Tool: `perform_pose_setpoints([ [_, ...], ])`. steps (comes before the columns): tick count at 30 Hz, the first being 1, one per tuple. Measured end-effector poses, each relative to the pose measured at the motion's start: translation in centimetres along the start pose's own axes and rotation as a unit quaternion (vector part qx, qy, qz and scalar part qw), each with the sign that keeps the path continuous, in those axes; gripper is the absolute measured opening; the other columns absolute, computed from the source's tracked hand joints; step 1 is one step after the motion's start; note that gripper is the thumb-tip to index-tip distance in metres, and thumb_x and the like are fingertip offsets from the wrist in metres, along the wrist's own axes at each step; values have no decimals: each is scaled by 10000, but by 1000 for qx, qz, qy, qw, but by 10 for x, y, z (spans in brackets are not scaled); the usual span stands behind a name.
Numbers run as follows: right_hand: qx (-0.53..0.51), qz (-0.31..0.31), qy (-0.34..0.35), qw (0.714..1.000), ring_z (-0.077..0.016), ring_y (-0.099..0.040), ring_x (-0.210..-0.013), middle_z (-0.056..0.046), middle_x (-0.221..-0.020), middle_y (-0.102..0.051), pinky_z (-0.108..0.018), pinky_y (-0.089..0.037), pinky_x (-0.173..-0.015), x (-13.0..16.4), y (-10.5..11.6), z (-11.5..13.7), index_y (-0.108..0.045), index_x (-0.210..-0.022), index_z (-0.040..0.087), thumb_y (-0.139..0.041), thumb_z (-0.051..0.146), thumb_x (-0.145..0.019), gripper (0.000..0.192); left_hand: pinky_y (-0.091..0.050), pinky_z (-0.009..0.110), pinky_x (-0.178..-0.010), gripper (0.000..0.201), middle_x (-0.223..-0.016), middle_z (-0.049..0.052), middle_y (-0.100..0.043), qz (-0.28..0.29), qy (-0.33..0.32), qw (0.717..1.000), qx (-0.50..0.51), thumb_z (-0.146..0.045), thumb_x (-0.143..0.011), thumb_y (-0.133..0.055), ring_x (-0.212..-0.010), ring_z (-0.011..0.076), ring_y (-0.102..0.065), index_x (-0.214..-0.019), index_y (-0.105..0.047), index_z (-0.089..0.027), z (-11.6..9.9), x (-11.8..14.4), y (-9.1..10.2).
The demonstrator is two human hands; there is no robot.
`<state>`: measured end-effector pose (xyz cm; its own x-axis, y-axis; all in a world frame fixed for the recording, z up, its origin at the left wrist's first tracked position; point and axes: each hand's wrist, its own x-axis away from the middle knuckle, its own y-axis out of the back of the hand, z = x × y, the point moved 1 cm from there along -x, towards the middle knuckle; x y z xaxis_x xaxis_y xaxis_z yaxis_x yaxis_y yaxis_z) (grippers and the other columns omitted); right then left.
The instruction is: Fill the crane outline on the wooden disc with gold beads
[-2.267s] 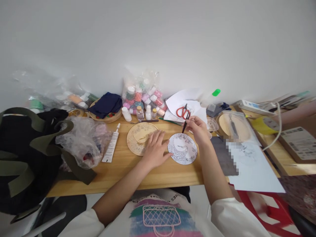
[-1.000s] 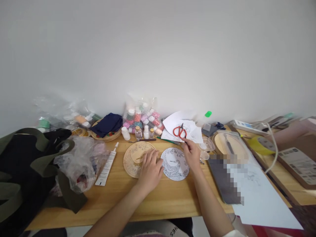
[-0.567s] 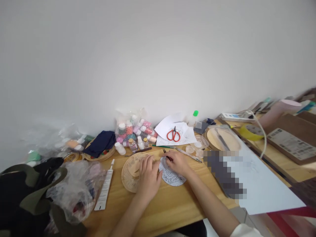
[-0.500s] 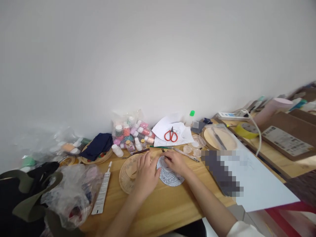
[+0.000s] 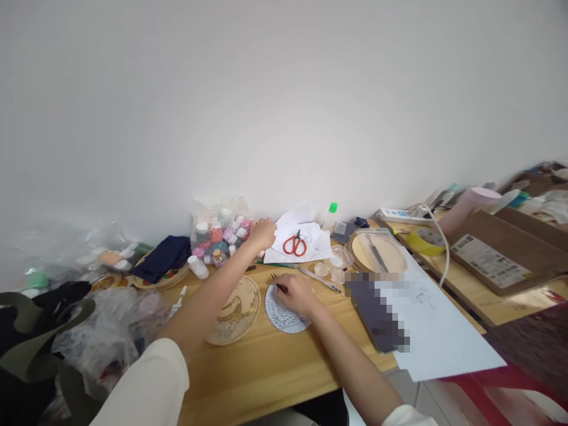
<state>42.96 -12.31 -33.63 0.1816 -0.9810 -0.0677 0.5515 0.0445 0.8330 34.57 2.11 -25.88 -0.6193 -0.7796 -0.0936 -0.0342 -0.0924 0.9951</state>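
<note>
Wooden disc (image 5: pixel 234 305) is lying under the left forearm; left hand (image 5: pixel 262 233), grip unclear, is reaching the bottles (image 5: pixel 220 234); right hand (image 5: pixel 296 292) is pinching tweezers (image 5: pixel 277 280) on the paper circle (image 5: pixel 284 310).

Wooden table (image 5: pixel 275 367) bears scissors (image 5: pixel 293 244), bottles (image 5: pixel 217 236), paper (image 5: pixel 439 331)

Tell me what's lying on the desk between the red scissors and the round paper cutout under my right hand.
In the head view, a green pencil and a thin pen-like tool lie between the red scissors and the paper cutout under the right hand.
</note>
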Motion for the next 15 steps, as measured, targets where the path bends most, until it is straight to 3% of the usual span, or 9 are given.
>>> perform_pose_setpoints([
  [5, 29, 47, 11, 998, -226, -674, -1022, -74, -1129, -741, -291, -464, -817, 1, -10, 7, -721, -1167, 246, -511, 172, -807, 423, -486, 297, -886, 354, -1134, 73, -661, -48, -50, 997, 19, -3, -880, -454, -1061, 187, -628, -1109, -670, -165, 9, -4, 14],
  [10, 47, 59, 3, 997, -230, -668, -1054, -72, -1154, -735, -292, -456, -827, 1, -12, 10, -710, -1176, 242, -485, 188, -816, 428, -470, 352, -880, 395, -1171, 123, -637, -136, -112, 984, -5, 0, -910, -357, -1094, 232, -593, -1153, -639, -134, 12, 1, 36],
  [12, 51, 60, -1, 997, -233, -667, -1056, -75, -1152, -736, -292, -454, -826, 1, -11, 11, -713, -1167, 237, -483, 184, -808, 430, -456, 370, -872, 345, -1160, 138, -641, -152, -165, 974, -21, -49, -954, -349, -1077, 244, -581, -1135, -633, -125, 6, 9, 38],
  [15, 56, 60, -5, 997, -231, -668, -1050, -73, -1139, -740, -285, -450, -814, 0, -11, 13, -721, -1149, 237, -486, 186, -803, 421, -439, 345, -820, 291, -1097, 123, -665, -143, -258, 954, -46, -127, -1000, -359, -1010, 226, -587, -1076, -639, -137, -7, 25, 24],
])
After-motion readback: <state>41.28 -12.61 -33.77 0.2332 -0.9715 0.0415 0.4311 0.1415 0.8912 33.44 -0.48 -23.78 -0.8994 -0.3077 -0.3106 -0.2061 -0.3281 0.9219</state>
